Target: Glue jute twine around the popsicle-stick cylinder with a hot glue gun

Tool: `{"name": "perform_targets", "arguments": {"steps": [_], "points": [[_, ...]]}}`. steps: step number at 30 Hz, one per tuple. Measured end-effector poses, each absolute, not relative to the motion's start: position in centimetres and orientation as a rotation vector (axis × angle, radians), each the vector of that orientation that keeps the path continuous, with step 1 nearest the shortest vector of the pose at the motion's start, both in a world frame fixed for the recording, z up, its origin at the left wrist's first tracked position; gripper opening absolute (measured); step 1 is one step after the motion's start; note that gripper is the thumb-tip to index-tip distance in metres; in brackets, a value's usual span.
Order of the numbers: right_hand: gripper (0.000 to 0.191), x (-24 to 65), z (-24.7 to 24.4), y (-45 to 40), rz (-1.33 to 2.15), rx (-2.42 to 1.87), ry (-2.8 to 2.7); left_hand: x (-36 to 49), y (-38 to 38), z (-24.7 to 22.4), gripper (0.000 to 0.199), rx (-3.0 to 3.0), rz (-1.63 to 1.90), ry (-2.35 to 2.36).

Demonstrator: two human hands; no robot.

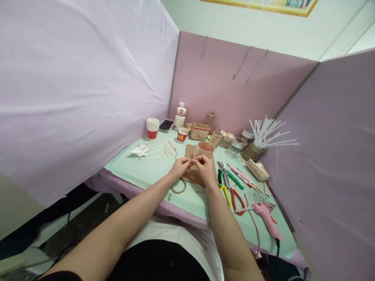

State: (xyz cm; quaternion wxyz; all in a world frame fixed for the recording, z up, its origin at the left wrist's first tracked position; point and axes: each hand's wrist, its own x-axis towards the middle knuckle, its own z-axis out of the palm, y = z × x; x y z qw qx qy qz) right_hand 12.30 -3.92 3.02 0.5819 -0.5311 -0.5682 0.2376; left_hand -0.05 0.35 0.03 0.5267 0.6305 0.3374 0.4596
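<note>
My left hand [181,167] and my right hand [205,168] meet over a brown cardboard piece [193,176], fingertips pinched together. What sits between the fingers is too small and too covered to make out. Just behind them stands a round holder of wooden sticks [204,149], its top edge pointed all round. A loop of brown twine [179,191] lies on the table below my left hand; whether it runs up into the fingers I cannot tell.
Pliers [225,177], scissors with red handles [238,201] and a pink glue gun [267,220] lie at right. Loose wooden sticks [167,151] and crumpled white tissue [139,150] are at left. Paper cups [152,128], a bottle [180,117] and white glue sticks [265,132] stand behind.
</note>
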Motion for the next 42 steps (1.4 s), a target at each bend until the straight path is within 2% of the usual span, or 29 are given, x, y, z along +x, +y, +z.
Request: {"name": "perform_targets", "arguments": {"steps": [5, 10, 20, 33, 36, 42], "points": [[0.015, 12.3, 3.0, -3.9, 0.626, -1.199, -1.329, -0.1, 0.4, 0.0, 0.03, 1.503, 1.112, 0.828], [0.012, 12.5, 3.0, -3.6, 0.515, -1.184, -1.403, -0.1, 0.4, 0.0, 0.03, 1.541, 1.119, 0.845], [0.017, 12.2, 2.6, -3.6, 0.491, -1.228, -1.478, 0.2, 0.7, -0.6, 0.019, 1.627, 1.128, 0.855], [0.027, 12.0, 1.8, -3.2, 0.32, -1.359, -1.208, 0.3, -0.4, 0.6, 0.031, 1.733, 1.05, 0.703], [0.029, 12.4, 1.7, -3.1, 0.361, -1.343, -1.215, 0.2, -0.5, 0.5, 0.03, 1.724, 1.049, 0.698], [0.038, 13.4, 1.8, -2.7, 0.789, -1.15, -1.166, 0.0, -0.4, 0.3, 0.026, 1.696, 1.03, 0.694]]}}
